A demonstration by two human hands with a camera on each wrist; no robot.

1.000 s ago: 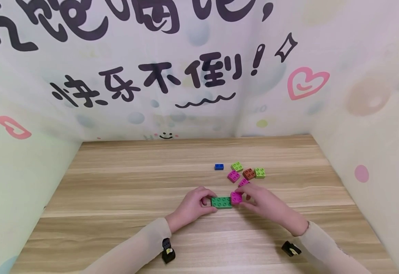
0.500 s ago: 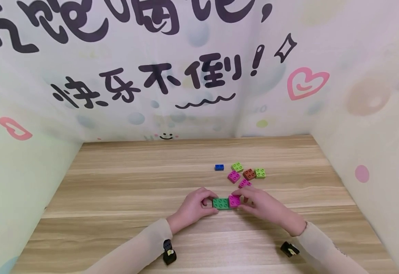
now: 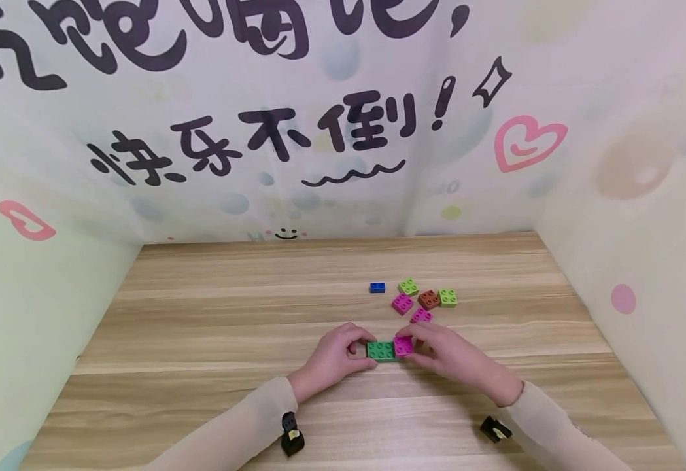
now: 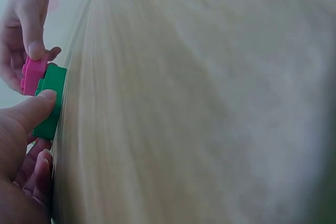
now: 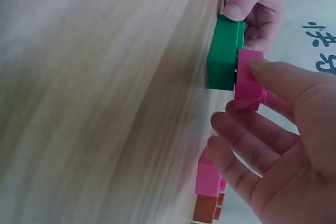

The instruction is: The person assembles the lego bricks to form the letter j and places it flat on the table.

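Note:
A long green building brick [image 3: 380, 352] lies on the wooden table, studs up. My left hand [image 3: 332, 360] grips its left end between thumb and fingers. At the other end, a square pink building brick [image 3: 403, 346] sits over the green brick's studs, pinched by my right hand [image 3: 456, 358]. In the right wrist view a thin gap shows between the pink brick [image 5: 249, 80] and the green brick [image 5: 226, 53], and the pink one juts a little past the green one's end. The left wrist view shows my left thumb [image 4: 39, 107] against the green brick's side.
Behind my right hand lie loose bricks: a pink one [image 3: 422, 316] close to the fingers, another pink one [image 3: 402, 303], a brown one [image 3: 428, 299], two lime ones [image 3: 447, 297] and a small blue one [image 3: 377, 287]. Printed cloth walls [image 3: 343, 216] border the table.
The pink brick in my right hand has shifted slightly left and down over the green brick's right end. The green brick has moved slightly right and nearer; my left hand still grips it.

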